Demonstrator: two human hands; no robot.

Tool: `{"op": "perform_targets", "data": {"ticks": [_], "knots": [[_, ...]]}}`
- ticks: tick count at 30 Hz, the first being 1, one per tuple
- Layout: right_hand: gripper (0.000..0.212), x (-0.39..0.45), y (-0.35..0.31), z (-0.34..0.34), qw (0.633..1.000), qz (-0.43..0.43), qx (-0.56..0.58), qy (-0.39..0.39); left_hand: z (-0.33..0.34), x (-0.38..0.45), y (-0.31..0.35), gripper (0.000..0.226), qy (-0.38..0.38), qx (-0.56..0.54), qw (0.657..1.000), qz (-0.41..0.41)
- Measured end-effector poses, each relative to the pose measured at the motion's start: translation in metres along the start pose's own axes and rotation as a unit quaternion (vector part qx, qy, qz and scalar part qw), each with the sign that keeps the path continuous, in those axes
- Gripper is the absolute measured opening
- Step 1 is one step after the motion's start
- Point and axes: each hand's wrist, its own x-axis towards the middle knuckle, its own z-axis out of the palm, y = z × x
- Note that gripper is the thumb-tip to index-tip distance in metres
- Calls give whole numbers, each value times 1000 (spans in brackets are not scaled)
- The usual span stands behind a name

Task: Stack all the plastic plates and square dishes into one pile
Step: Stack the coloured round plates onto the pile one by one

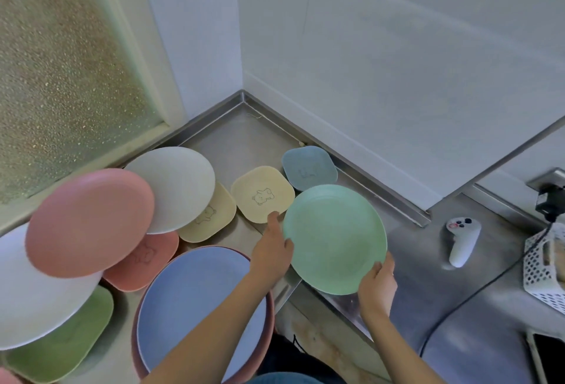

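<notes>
Both hands hold a round mint-green plate (pixel 334 238) above the steel counter's front edge: my left hand (pixel 272 250) grips its left rim, my right hand (pixel 377 287) its near rim. Behind it lie a yellow square dish (pixel 263 194) and a blue square dish (pixel 308 168). To the left, a blue round plate (pixel 195 301) rests on a dark pink plate (pixel 270 322). Further left, a pink round plate (pixel 88 221), a white round plate (pixel 174 184) and another white plate (pixel 33 301) overlap a second yellow dish (pixel 211 218), a pink dish (pixel 146 261) and a green dish (pixel 70 337).
The steel counter (pixel 241 139) meets white walls in a corner behind the dishes, with a frosted window (pixel 61 77) on the left. On the right lie a white handheld controller (pixel 461 241), a black cable (pixel 477 292) and a white perforated basket (pixel 544 267).
</notes>
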Motion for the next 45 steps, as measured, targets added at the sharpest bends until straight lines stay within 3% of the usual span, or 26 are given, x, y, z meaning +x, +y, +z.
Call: {"op": "perform_targets", "data": {"ticks": [8,13,20,27,36,39,43,45], "knots": [[41,-55,-11,21,991,-97,-29,-83,-62,-44,-45,31,87,136,986,-30],[44,-107,-17,43,969,-187,-57,-151,-97,-102,-94,21,137,119,981,-75],[50,-156,-13,62,915,-235,-243,-219,-124,-155,-139,30,149,119,969,-158],[49,-164,-20,76,874,-257,-366,-188,-133,-168,-160,35,90,106,977,-164],[53,-162,-18,88,857,-242,-416,-185,-148,-164,-159,63,48,92,983,-151],[57,-160,-16,90,844,-252,-435,-186,-148,-161,-159,67,41,136,977,-161],[51,-160,-21,93,845,-302,-415,-151,-149,-158,-159,59,33,232,961,-150],[50,-162,-34,103,837,-353,-389,-152,-154,-156,-160,49,66,240,959,-134]]}}
